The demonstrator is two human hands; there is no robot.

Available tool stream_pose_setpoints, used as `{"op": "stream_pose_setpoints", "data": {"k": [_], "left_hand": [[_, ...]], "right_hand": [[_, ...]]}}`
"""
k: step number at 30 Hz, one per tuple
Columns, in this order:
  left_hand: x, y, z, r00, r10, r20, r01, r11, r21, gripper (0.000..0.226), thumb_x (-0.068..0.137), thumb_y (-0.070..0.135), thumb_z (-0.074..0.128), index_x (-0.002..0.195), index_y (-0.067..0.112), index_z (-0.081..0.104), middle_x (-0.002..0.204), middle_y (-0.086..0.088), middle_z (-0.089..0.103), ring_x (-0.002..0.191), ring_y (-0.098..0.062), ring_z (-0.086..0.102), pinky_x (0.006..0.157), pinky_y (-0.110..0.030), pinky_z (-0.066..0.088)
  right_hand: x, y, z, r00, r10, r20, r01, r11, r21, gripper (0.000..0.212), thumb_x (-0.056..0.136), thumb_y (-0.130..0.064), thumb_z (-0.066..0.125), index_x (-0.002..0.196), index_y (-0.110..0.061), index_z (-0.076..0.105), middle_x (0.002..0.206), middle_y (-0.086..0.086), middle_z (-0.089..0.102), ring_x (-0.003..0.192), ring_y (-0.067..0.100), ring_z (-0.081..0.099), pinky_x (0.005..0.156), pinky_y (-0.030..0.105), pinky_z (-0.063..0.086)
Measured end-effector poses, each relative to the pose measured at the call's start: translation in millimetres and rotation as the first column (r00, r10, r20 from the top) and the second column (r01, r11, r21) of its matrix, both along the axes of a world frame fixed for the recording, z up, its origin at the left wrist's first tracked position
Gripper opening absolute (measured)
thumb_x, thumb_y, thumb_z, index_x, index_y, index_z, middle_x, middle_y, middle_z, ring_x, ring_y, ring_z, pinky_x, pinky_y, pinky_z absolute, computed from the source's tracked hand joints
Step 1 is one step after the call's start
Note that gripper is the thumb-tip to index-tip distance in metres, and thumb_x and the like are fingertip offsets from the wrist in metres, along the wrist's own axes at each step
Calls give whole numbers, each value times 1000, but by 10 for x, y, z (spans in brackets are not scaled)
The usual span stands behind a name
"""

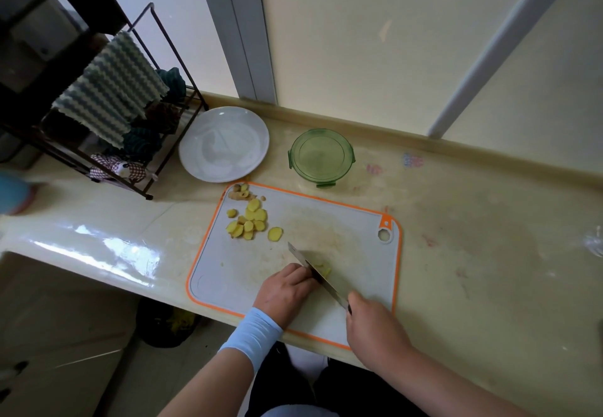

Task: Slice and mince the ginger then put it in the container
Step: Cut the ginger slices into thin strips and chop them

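Your right hand point(372, 325) wraps its fingers round the handle of the knife point(313, 268), with the thin steel blade angled down onto the smooth cutting board point(342, 230). Your left hand point(287, 289) curls its fingers like a claw against the blade's flat to guide it. It seems to pin the ginger point(323, 269) there, though the steel hides most of it. Pale yellow oval slices point(251, 220) sit heaped at the board's far corner, clear of the cutting. The round green container point(321, 155) stands beyond the board on the glossy counter point(473, 237).
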State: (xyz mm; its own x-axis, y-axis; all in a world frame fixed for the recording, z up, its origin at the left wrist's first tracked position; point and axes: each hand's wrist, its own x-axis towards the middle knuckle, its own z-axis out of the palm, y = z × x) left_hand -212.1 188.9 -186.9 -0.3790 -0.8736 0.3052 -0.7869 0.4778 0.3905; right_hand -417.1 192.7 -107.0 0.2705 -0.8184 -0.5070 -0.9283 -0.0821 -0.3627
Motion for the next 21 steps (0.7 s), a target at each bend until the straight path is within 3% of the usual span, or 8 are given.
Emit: {"op": "stream_pose_setpoints", "data": {"k": [6,10,14,18,21], "left_hand": [[-24,21,16,1000,7,-3,-7,1000,-13,22,86,8,64,103,18,73,103,0,65,87,-20,60,69,-30,54],[-20,25,9,999,32,-10,-32,999,-4,24,83,6,70,103,19,72,102,1,65,88,-19,59,68,-29,54],[-19,21,7,1000,27,7,-27,999,-25,16,86,7,62,96,15,72,98,-2,64,87,-20,57,65,-31,54],[-28,23,-7,999,31,18,-31,999,-14,23,79,3,74,98,15,71,98,-2,63,88,-20,56,62,-33,55],[-31,16,0,1000,16,6,-16,1000,-23,26,80,3,72,103,15,71,100,-1,62,89,-19,56,65,-31,55]], "right_hand": [[269,-183,-36,999,37,-10,-38,999,-32,3,97,-20,40,97,-21,42,95,12,63,92,33,62,62,33,32],[301,-199,-18,999,49,-20,-50,997,-51,11,98,-21,39,107,-19,45,98,13,64,94,33,63,63,34,32],[190,-104,89,1000,21,2,-21,998,-58,7,99,-27,39,94,-23,37,95,11,63,92,33,62,62,35,31],[5,14,109,1000,-7,-5,7,1000,-10,11,97,-23,39,87,-24,33,92,9,63,90,32,62,61,34,32],[23,5,21,1000,-9,-8,9,1000,8,12,97,-23,40,87,-24,33,94,10,64,92,32,62,62,34,32]]}}
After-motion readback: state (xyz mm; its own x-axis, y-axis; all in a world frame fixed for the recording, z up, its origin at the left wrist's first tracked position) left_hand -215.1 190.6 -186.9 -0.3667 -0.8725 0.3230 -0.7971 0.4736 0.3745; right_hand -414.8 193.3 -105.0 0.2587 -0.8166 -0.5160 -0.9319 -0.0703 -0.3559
